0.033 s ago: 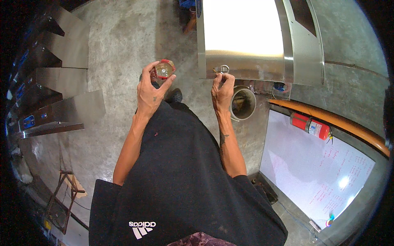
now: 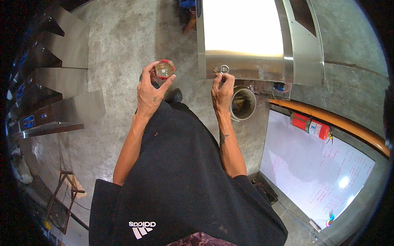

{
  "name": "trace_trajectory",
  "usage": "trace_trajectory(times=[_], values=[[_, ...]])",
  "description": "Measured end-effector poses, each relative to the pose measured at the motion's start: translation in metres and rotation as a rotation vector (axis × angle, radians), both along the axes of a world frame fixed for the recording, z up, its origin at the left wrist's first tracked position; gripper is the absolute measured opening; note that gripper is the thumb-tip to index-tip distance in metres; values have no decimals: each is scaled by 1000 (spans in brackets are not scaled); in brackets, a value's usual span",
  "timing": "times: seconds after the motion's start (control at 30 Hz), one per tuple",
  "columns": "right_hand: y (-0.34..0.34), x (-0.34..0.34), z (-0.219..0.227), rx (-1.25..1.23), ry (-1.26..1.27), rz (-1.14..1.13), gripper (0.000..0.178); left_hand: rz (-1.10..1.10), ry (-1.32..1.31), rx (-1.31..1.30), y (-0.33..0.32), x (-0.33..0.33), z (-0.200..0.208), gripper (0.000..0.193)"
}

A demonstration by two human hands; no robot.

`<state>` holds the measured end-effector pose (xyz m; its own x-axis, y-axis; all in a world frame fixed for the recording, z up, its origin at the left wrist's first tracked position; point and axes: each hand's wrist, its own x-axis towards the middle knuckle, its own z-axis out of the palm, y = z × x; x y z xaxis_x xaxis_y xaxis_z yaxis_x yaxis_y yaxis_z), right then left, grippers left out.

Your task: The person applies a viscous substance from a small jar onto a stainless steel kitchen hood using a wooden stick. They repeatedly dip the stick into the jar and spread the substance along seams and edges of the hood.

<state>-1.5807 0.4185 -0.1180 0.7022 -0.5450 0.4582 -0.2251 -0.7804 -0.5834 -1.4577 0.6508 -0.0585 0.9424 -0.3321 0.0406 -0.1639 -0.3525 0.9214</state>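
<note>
While clamped in left-hand fingers (image 2: 152, 88), small round red-rimmed jar (image 2: 164, 70); right-hand fingers (image 2: 222, 88) pinching metal ring (image 2: 223, 68).

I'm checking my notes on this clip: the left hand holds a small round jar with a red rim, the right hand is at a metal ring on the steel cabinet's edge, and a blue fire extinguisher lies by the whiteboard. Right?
Not quite: the fire extinguisher is red, not blue, as the head view shows. The rest stands: the left hand holds the small round jar with a red rim, the right hand is at the metal ring on the steel cabinet's edge, and the extinguisher lies by the whiteboard.
</note>
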Motion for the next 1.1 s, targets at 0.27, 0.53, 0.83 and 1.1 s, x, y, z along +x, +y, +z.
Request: trace_trajectory(times=[0.27, 0.53, 0.83, 1.1], values=[[-11, 15, 1, 69, -201, -130, 15, -1, -8, -22, -2, 4, -4, 63], [-20, 25, 3, -13, -130, -197, 20, -12, -28, -20, -2, 3, -3, 63], [-23, 28, 2, 65, -156, -173, 24, -21, 4, -14, -2, 2, 4, 63], [-23, 31, 7, 112, -197, -146, 27, -34, -37, -19, -2, 1, 1, 63]])
